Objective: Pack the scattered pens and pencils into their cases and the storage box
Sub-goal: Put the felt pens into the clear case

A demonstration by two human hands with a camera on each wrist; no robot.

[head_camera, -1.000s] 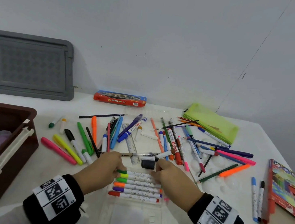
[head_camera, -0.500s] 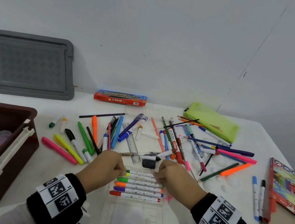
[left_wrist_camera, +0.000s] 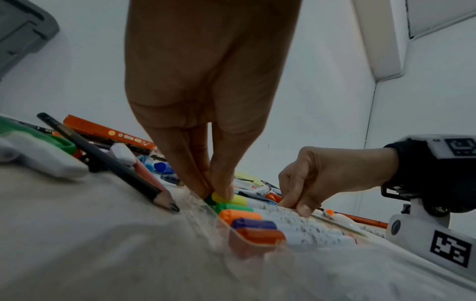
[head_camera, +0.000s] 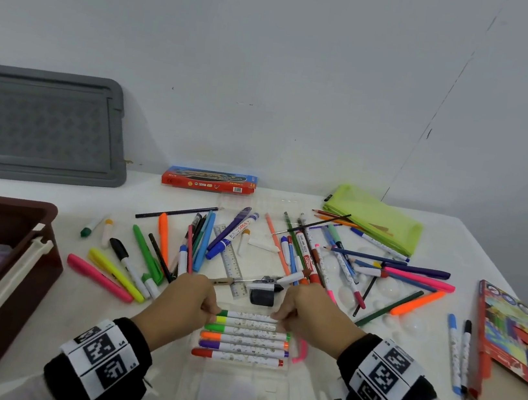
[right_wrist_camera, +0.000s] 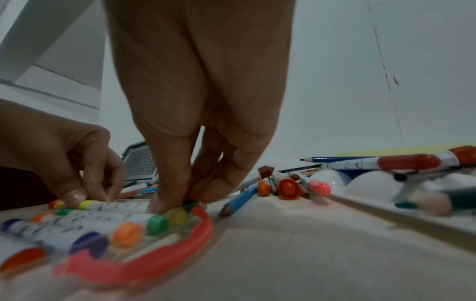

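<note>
A clear plastic marker case (head_camera: 231, 388) with a pink handle (head_camera: 300, 354) lies at the table's front centre. Several white markers (head_camera: 243, 340) with coloured caps lie in it side by side. The farthest one, a dark-green-capped marker (head_camera: 248, 316), lies beside the yellow one. My left hand (head_camera: 207, 305) pinches its cap end and my right hand (head_camera: 282, 314) pinches its other end. In the left wrist view the left fingertips (left_wrist_camera: 224, 193) sit on the green and yellow caps. In the right wrist view the right fingertips (right_wrist_camera: 165, 203) press down at the marker's tail.
A brown storage box (head_camera: 47, 237) stands at the left, and its grey lid (head_camera: 45, 128) leans on the wall. Scattered pens and pencils (head_camera: 315, 258) cover the middle. A red pencil box (head_camera: 207, 180), a green pouch (head_camera: 375, 219) and a coloured-pencil carton (head_camera: 507, 339) lie around them.
Both hands keep pinching the ends of the farthest marker in the case. They have barely shifted.
</note>
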